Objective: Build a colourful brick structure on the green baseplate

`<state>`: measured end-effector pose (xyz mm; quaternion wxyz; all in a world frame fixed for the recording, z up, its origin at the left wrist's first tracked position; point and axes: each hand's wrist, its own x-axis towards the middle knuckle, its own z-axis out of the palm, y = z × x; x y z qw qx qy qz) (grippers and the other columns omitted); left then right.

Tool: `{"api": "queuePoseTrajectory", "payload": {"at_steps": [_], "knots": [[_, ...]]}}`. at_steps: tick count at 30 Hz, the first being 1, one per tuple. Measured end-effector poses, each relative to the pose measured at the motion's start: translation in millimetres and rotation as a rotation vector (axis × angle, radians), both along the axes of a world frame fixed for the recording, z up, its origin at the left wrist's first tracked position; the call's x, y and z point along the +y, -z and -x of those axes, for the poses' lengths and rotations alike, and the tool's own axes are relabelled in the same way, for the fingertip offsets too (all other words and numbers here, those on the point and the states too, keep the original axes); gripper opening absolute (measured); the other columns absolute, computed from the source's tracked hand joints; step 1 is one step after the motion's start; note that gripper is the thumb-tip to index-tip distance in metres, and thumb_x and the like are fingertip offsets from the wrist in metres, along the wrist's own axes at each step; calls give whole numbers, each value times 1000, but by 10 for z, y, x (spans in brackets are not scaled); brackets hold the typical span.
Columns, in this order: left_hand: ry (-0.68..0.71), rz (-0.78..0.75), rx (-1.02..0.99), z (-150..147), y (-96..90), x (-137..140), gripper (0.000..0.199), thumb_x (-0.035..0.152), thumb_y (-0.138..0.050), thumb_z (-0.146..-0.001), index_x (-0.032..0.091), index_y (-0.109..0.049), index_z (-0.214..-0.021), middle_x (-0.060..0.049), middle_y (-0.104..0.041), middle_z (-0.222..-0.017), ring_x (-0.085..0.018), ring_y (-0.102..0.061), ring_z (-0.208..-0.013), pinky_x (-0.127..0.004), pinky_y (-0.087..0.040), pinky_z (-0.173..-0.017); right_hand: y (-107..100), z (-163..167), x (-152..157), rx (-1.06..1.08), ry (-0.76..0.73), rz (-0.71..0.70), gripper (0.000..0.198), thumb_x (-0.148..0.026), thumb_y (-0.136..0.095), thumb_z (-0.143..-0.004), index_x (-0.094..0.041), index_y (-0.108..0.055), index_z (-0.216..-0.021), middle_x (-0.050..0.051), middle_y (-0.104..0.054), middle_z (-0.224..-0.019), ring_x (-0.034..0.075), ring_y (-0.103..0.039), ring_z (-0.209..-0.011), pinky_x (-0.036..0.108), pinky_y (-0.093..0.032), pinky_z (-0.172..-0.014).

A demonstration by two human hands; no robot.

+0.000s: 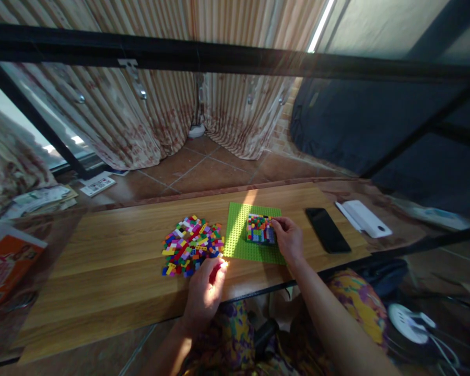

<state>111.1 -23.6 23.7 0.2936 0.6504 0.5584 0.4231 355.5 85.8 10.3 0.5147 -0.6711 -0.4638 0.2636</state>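
Observation:
A green studded baseplate (235,240) lies on the wooden table, and a multicoloured block of toy building bricks (260,230) stands on it. My right hand (290,239) is at the right edge of that block, thumb and fingertips pinched together at its upper right corner; what lies between them is too small to make out. Left of the baseplate is a loose pile of small colourful toy bricks (194,243). My left hand (207,284) is at the pile's lower right edge, its fingers curled into a pinch in bright sunlight. Whatever it holds is hidden.
A black smartphone (328,230) lies right of the baseplate, with a white case-like object (364,218) beyond it. The wooden tabletop (113,261) extends left toward an orange box (8,266). A dark metal bar (235,57) crosses ahead, before curtains (141,120).

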Motion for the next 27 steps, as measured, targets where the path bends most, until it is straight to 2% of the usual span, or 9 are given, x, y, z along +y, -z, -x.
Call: {"api": "queuePoseTrajectory", "payload": {"at_steps": [3, 7, 10, 13, 15, 20, 23, 27], "knots": [[-5, -21, -16, 3, 5, 1, 15, 28, -52, -91, 20, -63, -98, -4, -70, -92, -16, -66, -81, -27, -52, -75, -83, -2, -44, -46, 5, 12, 42, -53, -63, -74, -13, -70, -86, 8, -71, -74, 18, -62, -64, 28, -46, -57], [-23, 0, -34, 7, 0, -6, 19, 29, -50, -93, 20, -63, -102, -5, -71, -95, -16, -66, -83, -28, -53, -76, -242, 113, -241, -122, 86, -92, 39, -50, -54, -83, -14, -68, -89, 7, -69, -76, 17, -61, -65, 29, -47, -60], [-19, -5, -36, 4, -4, -3, 19, 29, -49, -93, 19, -64, -101, -5, -71, -95, -16, -66, -83, -27, -53, -76, -343, 348, -533, -114, -80, -141, 30, -43, -54, -86, -17, -67, -94, 7, -70, -87, 17, -63, -72, 29, -50, -67], [-2, -23, -42, 0, 7, 5, 18, 28, -50, -92, 19, -63, -102, -5, -71, -97, -16, -67, -85, -27, -53, -77, -382, 639, -849, -192, -345, -109, 22, -33, -52, -89, -20, -66, -101, 7, -69, -97, 16, -63, -78, 29, -51, -71], [-1, -29, -39, -3, 20, 7, 18, 27, -51, -92, 19, -64, -102, -5, -71, -95, -16, -67, -84, -27, -54, -76, -376, 803, -998, -226, -461, -89, 23, -27, -51, -89, -22, -65, -107, 7, -68, -100, 17, -64, -82, 29, -52, -73], [20, -56, -12, -9, 29, -6, 17, 26, -49, -94, 19, -64, -98, -5, -71, -91, -16, -67, -81, -27, -53, -75, -335, 999, -1086, -219, -562, -69, 27, -21, -44, -92, -23, -63, -112, 6, -68, -103, 18, -64, -93, 31, -53, -82], [34, -42, -4, -10, 8, -13, 19, 27, -47, -95, 19, -64, -95, -5, -70, -87, -16, -66, -78, -26, -53, -72, -323, 1031, -1062, -225, -575, -84, 28, -18, -43, -92, -24, -64, -110, 5, -69, -104, 18, -64, -97, 32, -52, -86], [29, -27, 5, -4, -2, -14, 18, 27, -48, -94, 19, -64, -92, -4, -69, -84, -15, -65, -74, -25, -51, -70, -323, 1050, -1058, -258, -566, -83, 27, -17, -46, -90, -23, -64, -109, 6, -69, -101, 19, -65, -94, 32, -52, -83]]}}
